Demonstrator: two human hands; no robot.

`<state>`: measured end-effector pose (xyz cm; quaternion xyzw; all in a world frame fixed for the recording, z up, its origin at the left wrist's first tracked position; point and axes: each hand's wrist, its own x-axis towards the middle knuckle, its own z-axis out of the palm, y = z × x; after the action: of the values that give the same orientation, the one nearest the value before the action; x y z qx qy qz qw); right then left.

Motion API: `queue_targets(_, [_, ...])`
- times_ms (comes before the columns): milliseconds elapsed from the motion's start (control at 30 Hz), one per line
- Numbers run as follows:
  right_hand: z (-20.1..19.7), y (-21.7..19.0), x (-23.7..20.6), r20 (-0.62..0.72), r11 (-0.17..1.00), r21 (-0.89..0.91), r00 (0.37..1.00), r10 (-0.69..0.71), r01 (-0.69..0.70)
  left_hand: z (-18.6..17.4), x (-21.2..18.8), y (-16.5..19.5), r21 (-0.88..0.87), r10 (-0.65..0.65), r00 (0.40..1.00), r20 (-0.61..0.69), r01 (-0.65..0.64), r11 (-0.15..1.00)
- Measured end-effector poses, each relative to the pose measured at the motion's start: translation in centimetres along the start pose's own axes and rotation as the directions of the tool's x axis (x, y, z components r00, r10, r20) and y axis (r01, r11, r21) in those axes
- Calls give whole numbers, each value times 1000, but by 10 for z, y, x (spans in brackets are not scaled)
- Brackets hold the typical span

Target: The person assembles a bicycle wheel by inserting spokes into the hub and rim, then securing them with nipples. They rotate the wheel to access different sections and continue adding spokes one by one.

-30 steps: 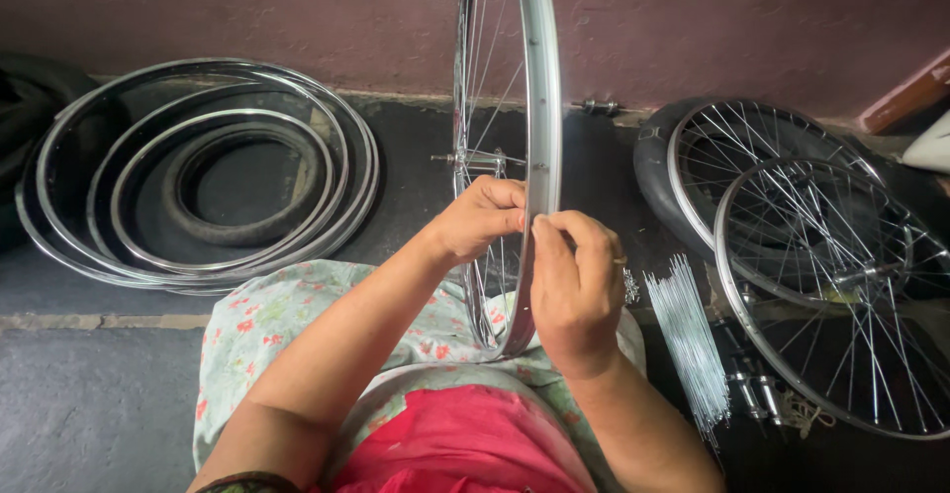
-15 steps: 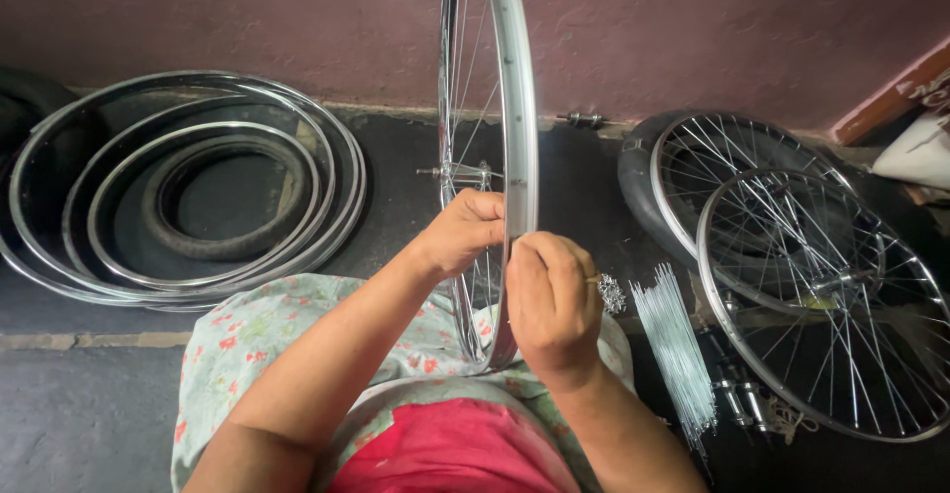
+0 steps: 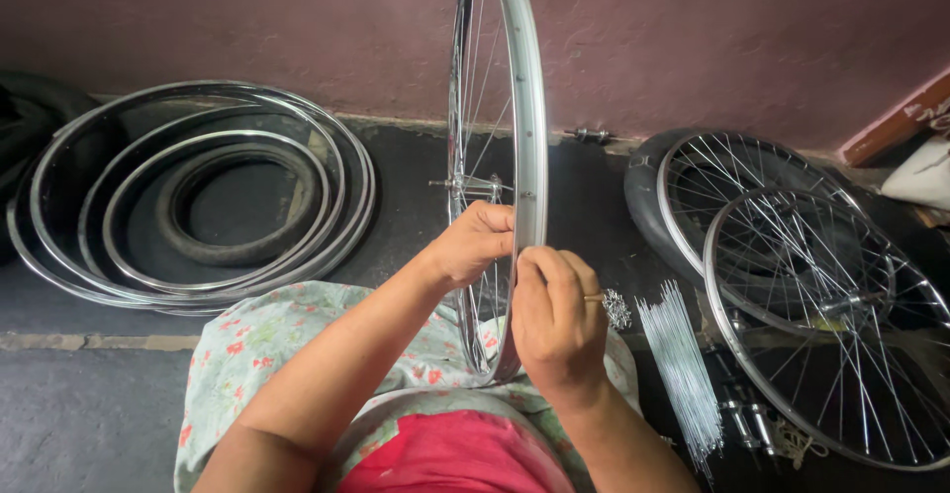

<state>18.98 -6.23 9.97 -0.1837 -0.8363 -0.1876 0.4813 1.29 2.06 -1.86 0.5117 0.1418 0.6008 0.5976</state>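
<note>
Gripping an Upright Wheel Rim

Pinching the spokes just inside the rim, my left hand (image 3: 475,241) steadies the upright bicycle wheel (image 3: 524,156) standing on my lap. My right hand (image 3: 556,320) curls closed against the rim's right side, loose spokes (image 3: 683,374) lying nearby.

packages: none | labels: none | signs: none | screens: none

Both forearms reach forward and converge, bare to the elbow. The left hand (image 3: 473,244) is curled, fingers bent inward with fingertips pinched, knuckles up. The right hand (image 3: 556,323) sits just beside and slightly nearer the body, back facing up, fingers folded into a loose fist.
</note>
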Motion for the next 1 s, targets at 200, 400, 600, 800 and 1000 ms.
queue_targets(200, [1, 0, -1, -29, 996, -12, 996, 90, -90, 2, 3, 6, -90, -9, 995, 103, 18, 996])
queue_targets(400, [11, 4, -22, -75, 994, 5, 991, 108, -108, 5, 0, 7, 42, -8, 998, 60, 5, 999])
queue_targets(600, [31, -16, -71, -51, 748, 544, 874, 483, -381, 9, 1, 9, 33, -21, 993, 118, 17, 999])
queue_targets(800, [48, -35, -110, 52, 678, 637, 897, 438, -368, 8, 1, 14, 41, -18, 992, 125, 13, 999])
queue_targets(1000, [51, -35, -119, 62, 677, 650, 911, 408, -347, 7, 1, 13, 53, -44, 993, 113, 38, 998])
